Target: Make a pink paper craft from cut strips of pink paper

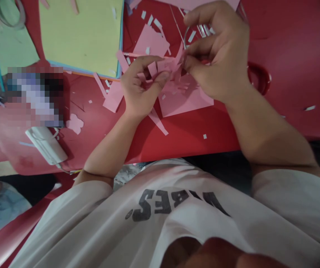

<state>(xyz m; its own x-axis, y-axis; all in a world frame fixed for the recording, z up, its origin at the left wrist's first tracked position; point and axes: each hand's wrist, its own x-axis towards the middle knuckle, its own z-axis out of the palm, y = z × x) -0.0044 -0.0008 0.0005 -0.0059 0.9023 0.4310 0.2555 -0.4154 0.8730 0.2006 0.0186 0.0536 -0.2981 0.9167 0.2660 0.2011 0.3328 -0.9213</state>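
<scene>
Pink fringed paper, cut into narrow strips, is held up between my two hands above the red table. My left hand pinches it between thumb and fingers from the left. On the other side my right hand has its thumb and forefinger closed on the paper's right end, the other fingers curled. A thin curved shiny edge shows by the right fingers; its kind is mostly hidden. Beneath the hands lies a flat pink sheet, with a pink paper strip beside it.
A stack of coloured paper, yellow on top, lies at the upper left. Farther left are a tape roll, a white power bank-like box and a pink flower cutout. A red ring-shaped object sits right. White scraps are scattered about.
</scene>
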